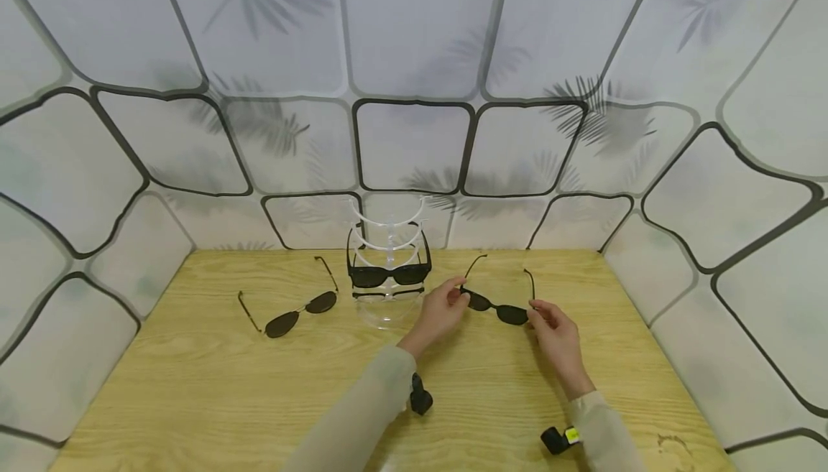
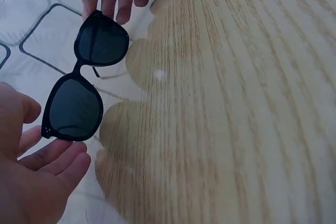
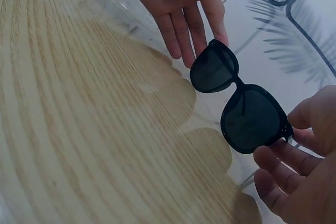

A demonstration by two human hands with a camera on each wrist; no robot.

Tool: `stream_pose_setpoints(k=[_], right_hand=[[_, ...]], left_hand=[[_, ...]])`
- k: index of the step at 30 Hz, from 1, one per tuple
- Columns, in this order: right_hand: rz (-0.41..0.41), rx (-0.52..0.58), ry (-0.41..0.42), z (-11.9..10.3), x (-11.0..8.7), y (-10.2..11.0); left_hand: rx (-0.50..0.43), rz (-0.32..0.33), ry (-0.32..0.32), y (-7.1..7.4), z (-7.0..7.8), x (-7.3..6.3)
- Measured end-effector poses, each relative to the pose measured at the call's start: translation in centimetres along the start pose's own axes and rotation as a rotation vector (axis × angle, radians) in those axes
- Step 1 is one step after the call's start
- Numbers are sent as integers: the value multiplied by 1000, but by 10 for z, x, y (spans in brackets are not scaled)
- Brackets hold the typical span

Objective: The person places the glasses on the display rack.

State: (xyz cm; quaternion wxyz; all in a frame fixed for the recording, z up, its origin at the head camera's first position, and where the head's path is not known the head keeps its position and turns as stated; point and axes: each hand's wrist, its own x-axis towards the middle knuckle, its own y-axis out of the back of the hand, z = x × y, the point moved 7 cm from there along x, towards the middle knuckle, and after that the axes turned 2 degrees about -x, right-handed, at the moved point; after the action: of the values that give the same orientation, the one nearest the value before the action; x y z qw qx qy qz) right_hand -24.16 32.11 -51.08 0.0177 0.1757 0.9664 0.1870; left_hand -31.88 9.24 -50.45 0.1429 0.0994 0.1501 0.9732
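Observation:
Both hands hold a pair of black sunglasses (image 1: 512, 315) by its two outer corners, with the temples unfolded and pointing away toward the back wall. At one hinge, the left hand (image 1: 443, 310) pinches the frame between thumb and fingers. The right hand (image 1: 558, 335) grips the opposite hinge in the same way. Dark lenses (image 2: 73, 106) face the wearer in the left wrist view. From the right wrist view, the right thumb and fingertips (image 3: 266, 157) close on the frame's corner, and the lenses overlap the table edge and wall behind.
Just left of the left hand stands a clear display rack (image 1: 384, 325). It carries thick black sunglasses (image 1: 369, 276) and a thin-framed pair (image 1: 388, 294) below. Farther left, aviator sunglasses (image 1: 282, 324) lie unfolded on the wooden table (image 1: 213, 393). Patterned walls (image 1: 414, 145) enclose the back and sides.

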Motion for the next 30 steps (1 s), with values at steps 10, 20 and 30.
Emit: stream_pose_setpoints(k=[10, 20, 30], right_hand=[[34, 22, 7, 4, 0, 5], [28, 17, -28, 0, -3, 8], [31, 82, -24, -7, -3, 16]], left_hand=[[-57, 92, -4, 4, -8, 2], [-140, 105, 89, 5, -12, -1], [-228, 88, 93, 9, 1, -7]])
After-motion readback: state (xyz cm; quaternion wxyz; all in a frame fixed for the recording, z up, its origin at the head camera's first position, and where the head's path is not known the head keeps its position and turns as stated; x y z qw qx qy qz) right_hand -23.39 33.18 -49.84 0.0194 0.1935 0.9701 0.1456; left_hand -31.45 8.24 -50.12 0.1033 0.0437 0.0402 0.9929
